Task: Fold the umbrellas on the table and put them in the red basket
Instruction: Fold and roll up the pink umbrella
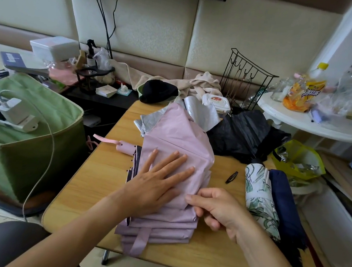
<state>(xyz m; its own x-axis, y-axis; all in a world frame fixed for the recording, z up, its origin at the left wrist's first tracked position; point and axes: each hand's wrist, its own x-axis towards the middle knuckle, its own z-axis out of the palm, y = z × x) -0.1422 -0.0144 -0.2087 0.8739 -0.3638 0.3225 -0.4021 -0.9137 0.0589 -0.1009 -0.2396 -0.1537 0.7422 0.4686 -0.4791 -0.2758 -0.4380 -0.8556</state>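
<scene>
The right hand (217, 209) at lower centre pinches a pleat of the pink umbrella (175, 155); the left hand (157, 179) presses it flat, fingers straight and spread. Three other umbrellas wait on the surface (92, 181); no red basket shows.

Pink umbrella (178, 146) lies collapsed, pleats stacked, beside black umbrella (244, 134).

One head-worn view; looks forward and down, close over the wooden table (92, 181).
</scene>
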